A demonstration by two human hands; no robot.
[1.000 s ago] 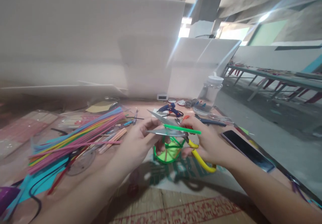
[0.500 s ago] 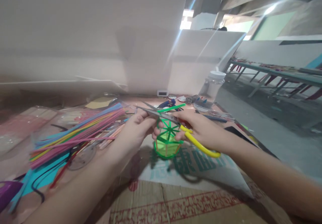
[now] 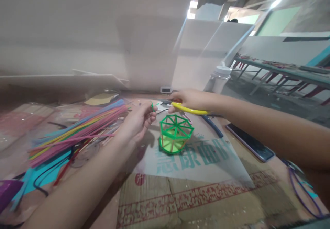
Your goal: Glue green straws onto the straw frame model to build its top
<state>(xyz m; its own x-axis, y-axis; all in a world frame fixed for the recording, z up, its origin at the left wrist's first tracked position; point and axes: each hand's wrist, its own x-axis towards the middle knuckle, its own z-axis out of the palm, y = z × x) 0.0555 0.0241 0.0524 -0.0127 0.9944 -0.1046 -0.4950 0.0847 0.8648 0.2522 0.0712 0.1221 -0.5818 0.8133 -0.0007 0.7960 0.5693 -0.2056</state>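
Observation:
A small green frame (image 3: 176, 135), drum-shaped with spoked top and orange-brown uprights, stands on a white sheet (image 3: 221, 169) with blue-green characters. Left of it, my left hand (image 3: 143, 121) pinches a short green strip (image 3: 154, 106) between thumb and fingertips. Behind the frame, my right hand (image 3: 188, 99) is closed around the yellow-handled scissors (image 3: 192, 110). Their blades point left, low over the far part of the table, and are partly hidden among the tools there.
At left lie a bundle of coloured strips (image 3: 77, 127) and plastic packets (image 3: 23, 129). A phone (image 3: 250, 142) and a dark blue handle (image 3: 212, 126) lie at right. A clear bottle (image 3: 220, 78) and small display (image 3: 166, 90) stand before the white partition (image 3: 90, 33).
My right hand has moved the scissors back, away from the green frame. My left hand has shifted left with the green strip. The frame now stands free of both hands.

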